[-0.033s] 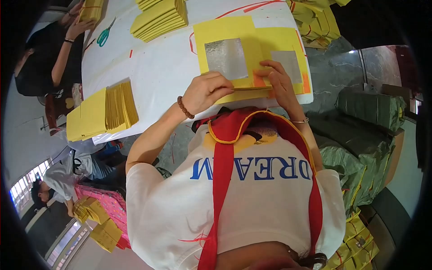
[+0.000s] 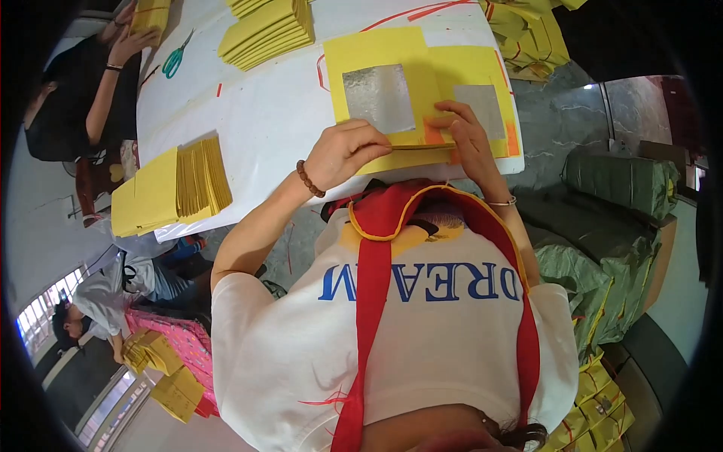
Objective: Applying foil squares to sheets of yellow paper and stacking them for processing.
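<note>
In front of me on the table lies a stack of yellow joss paper (image 2: 380,49) with a silver foil square on top. My left hand (image 2: 350,153) is closed on its near edge, thumb and fingers pinching the lifted sheets. My right hand (image 2: 468,135) is at the right end of that edge, fingers curved and apart, thumb side touching the paper. Under and beside it is a second yellow sheet (image 2: 471,64) with a silver square and orange patches. How many sheets the left hand pinches cannot be seen.
A fanned yellow paper stack (image 2: 169,184) stands at the table's left edge, another pile (image 2: 267,34) farther back. Teal-handled scissors (image 2: 175,62) and red strips (image 2: 422,10) lie about. A co-worker's hand (image 2: 124,49) holds a yellow bundle. Green-wrapped bales (image 2: 572,264) stand at right.
The co-worker's yellow bundle at the far left has shifted slightly. My hands and the paper stay in place.
</note>
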